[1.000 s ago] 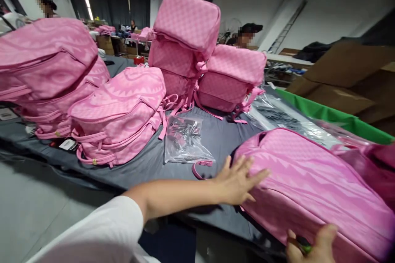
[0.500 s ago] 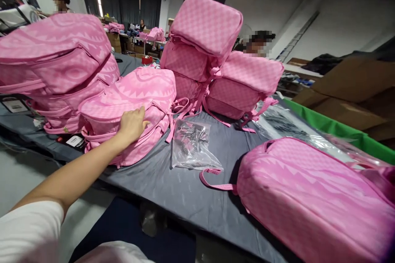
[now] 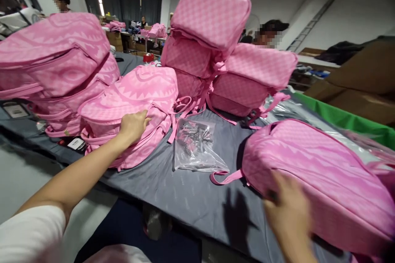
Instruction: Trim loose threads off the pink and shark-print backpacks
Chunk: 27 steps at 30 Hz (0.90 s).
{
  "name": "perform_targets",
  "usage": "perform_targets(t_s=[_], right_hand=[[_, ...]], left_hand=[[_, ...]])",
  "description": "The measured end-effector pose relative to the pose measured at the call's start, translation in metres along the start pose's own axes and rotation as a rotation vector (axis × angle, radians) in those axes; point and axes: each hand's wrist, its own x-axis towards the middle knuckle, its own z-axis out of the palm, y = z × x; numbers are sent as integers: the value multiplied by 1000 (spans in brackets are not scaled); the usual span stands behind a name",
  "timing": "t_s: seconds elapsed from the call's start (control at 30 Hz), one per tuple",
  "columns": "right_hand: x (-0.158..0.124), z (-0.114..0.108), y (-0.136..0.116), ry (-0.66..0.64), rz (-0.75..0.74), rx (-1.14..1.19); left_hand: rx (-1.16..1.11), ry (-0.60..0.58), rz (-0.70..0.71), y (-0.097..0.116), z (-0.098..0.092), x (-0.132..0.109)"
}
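My left hand (image 3: 133,126) is closed on the upper zipped edge of a pink patterned backpack (image 3: 135,88), which lies at the centre left. What exactly the fingertips pinch there is hidden. In the lower right, my right hand (image 3: 288,209) is smeared by motion in front of another pink backpack (image 3: 311,152) lying on its back. Whether it touches that bag I cannot make out. A short pink strap (image 3: 226,177) sticks out from this bag's near end. Between the two backpacks sits a clear plastic bag (image 3: 197,146) with small dark and pink pieces inside.
Stacked pink backpacks (image 3: 55,57) stand at the left, with hang tags (image 3: 75,144) at their base. More checkered pink bags (image 3: 210,16) are piled at the back. Grey cloth covers the table (image 3: 175,197). Green material (image 3: 345,111) and cardboard boxes (image 3: 364,74) lie beyond. A co-worker (image 3: 270,33) is behind the pile.
My right hand has come into view at the lower right, beside the lying backpack. My left hand stays on its backpack. The view has shifted slightly.
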Motion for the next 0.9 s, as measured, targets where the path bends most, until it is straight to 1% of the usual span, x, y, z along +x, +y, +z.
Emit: perform_targets(t_s=[0.03,0.1,0.13,0.2,0.23,0.27,0.33,0.37,0.47,0.53,0.6,0.67,0.73,0.8,0.87,0.9], right_hand=[[1,20,-25,-40,-60,23],[10,62,-80,-202,-203,43],[18,82,-106,-264,-243,40],[37,119,-146,-362,-279,41],[47,136,-160,-436,-255,37],[56,151,-168,-514,-209,29],[73,178,-172,-639,-80,-9],[81,190,-168,-655,-24,-34],[105,215,-141,-580,106,-94],[119,220,-116,-555,189,-112],[128,216,-89,-547,218,-113],[128,205,-63,-532,195,-105],[120,191,-46,-446,139,-53],[106,174,-42,-305,74,65],[91,155,-54,-194,24,251],[85,145,-65,-184,33,368]], left_hand=[[7,1,2,1,0,0],[-5,26,15,1,0,0],[-25,45,24,1,-1,1],[-70,70,8,1,-1,4],[-80,61,-13,2,0,7],[-75,37,-33,3,1,10],[-42,-20,-52,5,5,15],[-24,-34,-43,7,8,18],[-5,0,15,8,14,20],[-22,42,50,7,16,16],[-61,85,76,5,15,13],[-118,128,90,1,12,12],[-185,176,93,-5,3,14],[-247,230,71,-14,-13,19],[-289,292,22,-28,-39,21],[-364,346,-2,-35,-56,20]])
